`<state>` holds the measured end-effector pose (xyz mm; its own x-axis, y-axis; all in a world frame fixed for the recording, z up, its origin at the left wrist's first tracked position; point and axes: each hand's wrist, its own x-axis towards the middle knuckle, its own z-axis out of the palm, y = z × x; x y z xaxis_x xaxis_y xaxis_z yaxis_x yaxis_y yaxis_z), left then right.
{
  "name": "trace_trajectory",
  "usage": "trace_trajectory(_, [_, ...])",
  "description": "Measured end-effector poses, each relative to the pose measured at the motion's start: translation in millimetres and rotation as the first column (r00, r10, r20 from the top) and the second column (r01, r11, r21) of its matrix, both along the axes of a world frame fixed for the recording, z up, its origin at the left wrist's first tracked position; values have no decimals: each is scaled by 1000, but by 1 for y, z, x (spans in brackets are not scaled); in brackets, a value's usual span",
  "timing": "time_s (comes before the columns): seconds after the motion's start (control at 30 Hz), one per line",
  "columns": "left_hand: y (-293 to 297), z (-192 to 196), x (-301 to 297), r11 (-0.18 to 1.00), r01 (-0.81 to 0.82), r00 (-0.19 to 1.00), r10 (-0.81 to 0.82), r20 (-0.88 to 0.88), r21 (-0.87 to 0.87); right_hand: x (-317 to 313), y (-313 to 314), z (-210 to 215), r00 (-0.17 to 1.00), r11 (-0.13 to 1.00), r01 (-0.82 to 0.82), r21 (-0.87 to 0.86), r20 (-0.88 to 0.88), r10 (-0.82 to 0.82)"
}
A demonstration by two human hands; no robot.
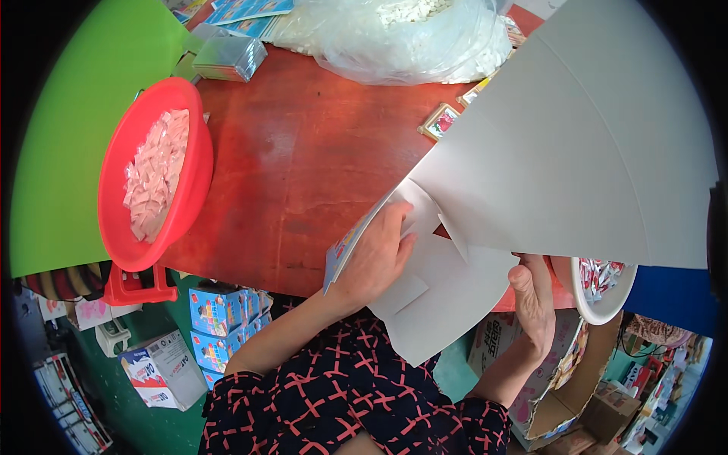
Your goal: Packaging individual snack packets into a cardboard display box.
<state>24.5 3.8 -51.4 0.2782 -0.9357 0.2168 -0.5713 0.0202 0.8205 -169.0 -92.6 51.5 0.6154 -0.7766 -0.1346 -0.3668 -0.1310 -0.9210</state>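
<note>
Left hand clasps the edge of a grey-white cardboard blank between both hands; right hand, fingertips hidden by its panel, has a grip impossible to tell. Even pressure along each crease should keep folds square.

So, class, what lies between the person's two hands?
In the head view, a pale cardboard sheet with folded flaps lies between the left hand and the right hand.

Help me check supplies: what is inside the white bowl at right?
Shiny red and white packets show inside the white bowl. The large pale sheet covers its far part; the bottom cannot be seen.
</note>
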Motion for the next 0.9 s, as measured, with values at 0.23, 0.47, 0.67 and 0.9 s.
trace_trajectory(0.23, [-4,13,2,994,77,955,-52,291,-73,3,0,3,1000,1000,-9,-2,19,9])
trace_trajectory(0.47, [5,10,6,991,121,818,-129,560,51,10,17,19,979,926,157,-343,-68,-191])
trace_trajectory(0.67, [11,13,8,993,112,957,-115,265,28,26,36,63,990,890,-137,-434,-96,105])
trace_trajectory(0.9, [20,-7,2,993,-80,990,90,110,-92,72,5,47,811,756,-442,-482,-575,108])
